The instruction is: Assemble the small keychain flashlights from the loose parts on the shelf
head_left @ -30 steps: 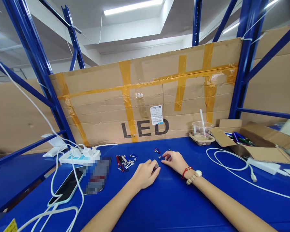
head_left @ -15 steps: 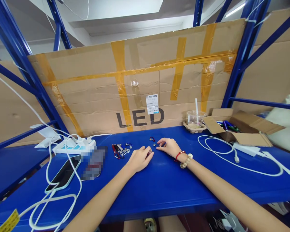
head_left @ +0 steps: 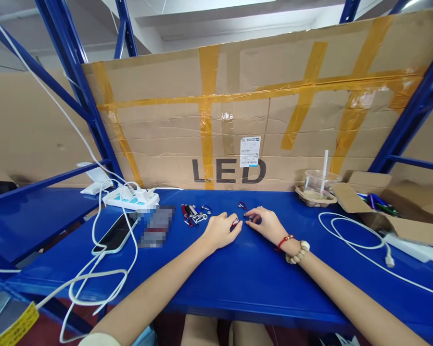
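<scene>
My left hand (head_left: 222,232) is closed around a small shiny red metal piece (head_left: 235,222), mostly covered by the fingers. Close by on its right, my right hand (head_left: 265,222) rests low over the blue tabletop, thumb and fingers curled together. Something small and dark shows between those fingertips, too small to name. At the index fingertip lies a tiny silver part (head_left: 244,215). Just beyond is a small red and blue carabiner clip (head_left: 242,205). To the left of my left hand lies a group of small metal tubes with clips (head_left: 191,214), red, black and silver.
On the left are a white power strip (head_left: 130,198), a phone (head_left: 117,233) and looped white cables. A plastic cup with a straw (head_left: 322,182) stands in a cardboard holder at the back right. Beside it are an open carton (head_left: 414,226) and a white cable (head_left: 342,235).
The camera view has turned left, so everything appears shifted right. My right fingertips have come nearer the tiny silver part. My left hand still holds the red piece.
</scene>
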Available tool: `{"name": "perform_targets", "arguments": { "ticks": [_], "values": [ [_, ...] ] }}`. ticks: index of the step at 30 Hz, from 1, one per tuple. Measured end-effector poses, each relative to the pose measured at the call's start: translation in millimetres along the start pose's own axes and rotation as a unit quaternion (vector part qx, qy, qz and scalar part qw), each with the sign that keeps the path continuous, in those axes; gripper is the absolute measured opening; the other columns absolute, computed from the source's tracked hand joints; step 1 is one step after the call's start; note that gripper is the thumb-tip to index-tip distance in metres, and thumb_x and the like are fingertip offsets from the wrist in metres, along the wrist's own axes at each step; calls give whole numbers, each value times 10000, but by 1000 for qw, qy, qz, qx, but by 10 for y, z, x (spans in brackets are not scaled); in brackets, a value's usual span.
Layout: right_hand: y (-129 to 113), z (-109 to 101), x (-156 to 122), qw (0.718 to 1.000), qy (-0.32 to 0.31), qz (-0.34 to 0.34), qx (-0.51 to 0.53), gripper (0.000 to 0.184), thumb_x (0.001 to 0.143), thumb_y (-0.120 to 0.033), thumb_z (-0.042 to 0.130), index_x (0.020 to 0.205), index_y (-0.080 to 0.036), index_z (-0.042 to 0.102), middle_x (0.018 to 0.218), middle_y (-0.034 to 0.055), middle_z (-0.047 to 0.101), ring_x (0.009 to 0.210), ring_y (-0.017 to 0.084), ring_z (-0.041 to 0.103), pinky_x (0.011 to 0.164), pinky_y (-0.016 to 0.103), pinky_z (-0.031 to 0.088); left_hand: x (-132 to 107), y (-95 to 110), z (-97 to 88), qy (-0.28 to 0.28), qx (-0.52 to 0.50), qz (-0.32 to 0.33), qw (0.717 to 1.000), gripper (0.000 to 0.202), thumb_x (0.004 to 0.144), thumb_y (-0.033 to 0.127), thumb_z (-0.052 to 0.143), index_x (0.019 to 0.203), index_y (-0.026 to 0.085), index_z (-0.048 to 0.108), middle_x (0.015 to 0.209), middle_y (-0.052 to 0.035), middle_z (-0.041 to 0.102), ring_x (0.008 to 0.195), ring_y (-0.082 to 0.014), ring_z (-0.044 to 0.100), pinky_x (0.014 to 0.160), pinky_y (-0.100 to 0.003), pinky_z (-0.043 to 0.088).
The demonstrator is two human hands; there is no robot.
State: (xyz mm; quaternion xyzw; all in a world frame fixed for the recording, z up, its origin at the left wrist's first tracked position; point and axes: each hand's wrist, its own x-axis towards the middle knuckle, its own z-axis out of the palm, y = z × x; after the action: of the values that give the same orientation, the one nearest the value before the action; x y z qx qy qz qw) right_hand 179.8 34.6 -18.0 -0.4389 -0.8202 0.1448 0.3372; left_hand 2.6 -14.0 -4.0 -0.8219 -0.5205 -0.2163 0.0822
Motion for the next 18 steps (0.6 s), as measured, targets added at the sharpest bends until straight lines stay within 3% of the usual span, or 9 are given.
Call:
{"name": "perform_targets", "arguments": {
  "ticks": [5, 11, 18],
  "values": [
    [1, 12, -6, 1000, -1, -12, -14, 148, 705, -201, 578, 842, -174, 626, 775, 28, 607, 631, 122, 583, 655, 257, 480, -8, -4, 6, 12, -1, 15, 1000, 335, 871, 387, 298, 805, 193, 563, 673, -44, 538, 650, -161, 539, 559, -232, 379],
    [-12, 24, -20, 1000, -6, 19, -7, 180, 714, -293, 584, 848, -182, 631, 731, 14, 636, 653, 131, 594, 659, 249, 483, -6, -2, 17, 6, -11, 16, 1000, 339, 871, 394, 304, 820, 186, 566, 693, -57, 546, 667, -164, 536, 588, -242, 395],
    [-13, 34, -13, 999, -27, 9, -18, 212, 727, -336, 567, 873, -193, 626, 779, 7, 656, 675, 135, 602, 653, 255, 485, -27, 25, 30, -2, -8, 59, 998, 304, 853, 366, 343, 813, 179, 580, 676, -52, 556, 686, -172, 554, 563, -240, 409]
  ]
}}
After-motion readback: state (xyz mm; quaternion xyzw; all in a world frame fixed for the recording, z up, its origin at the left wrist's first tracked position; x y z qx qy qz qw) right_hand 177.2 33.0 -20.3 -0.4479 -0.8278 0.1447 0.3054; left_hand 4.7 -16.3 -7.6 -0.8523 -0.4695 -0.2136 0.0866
